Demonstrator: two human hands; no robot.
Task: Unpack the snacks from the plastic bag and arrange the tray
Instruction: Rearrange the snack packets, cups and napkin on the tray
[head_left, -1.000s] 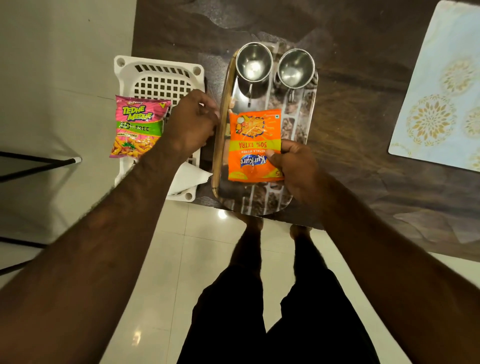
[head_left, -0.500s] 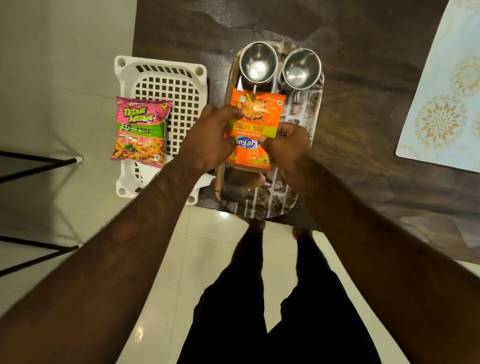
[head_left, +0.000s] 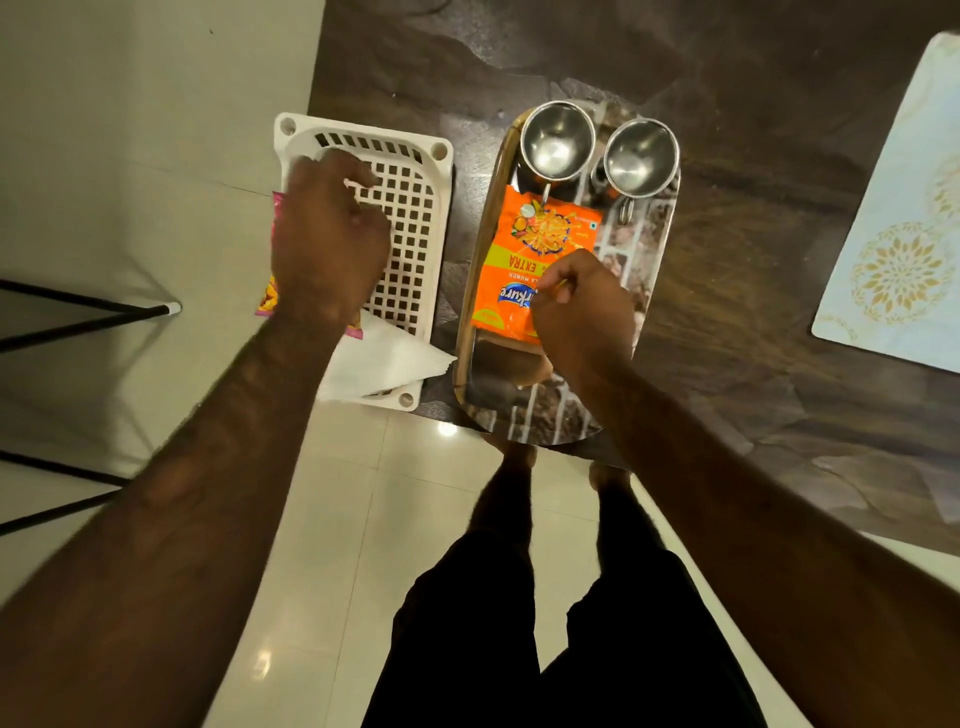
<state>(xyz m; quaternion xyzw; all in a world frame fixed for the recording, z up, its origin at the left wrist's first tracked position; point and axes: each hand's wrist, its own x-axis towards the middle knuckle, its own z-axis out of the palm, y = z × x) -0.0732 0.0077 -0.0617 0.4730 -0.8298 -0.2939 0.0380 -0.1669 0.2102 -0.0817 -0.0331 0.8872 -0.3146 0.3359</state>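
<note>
An orange snack packet (head_left: 524, 260) lies flat on the long tray (head_left: 540, 415), just in front of two steel cups (head_left: 557, 140) at its far end. My right hand (head_left: 582, 312) rests on the packet's near right corner with thumb and fingers pinched on it. A pink snack packet (head_left: 267, 301) lies on the left side of the white plastic basket (head_left: 410, 218), mostly hidden under my left hand (head_left: 327, 244). That hand's fingers are curled over it, and whether they grip it is hidden. A white plastic bag (head_left: 384, 364) lies crumpled at the basket's near end.
Tray and basket sit side by side at the near edge of a dark table (head_left: 727, 78). A pale patterned placemat (head_left: 893, 234) lies far right. Thin black stand legs (head_left: 78, 317) cross the tiled floor at the left. My legs stand below the table edge.
My left hand let go of the orange packet and swung left onto the pink packet. The orange packet settled flat on the tray under my right hand.
</note>
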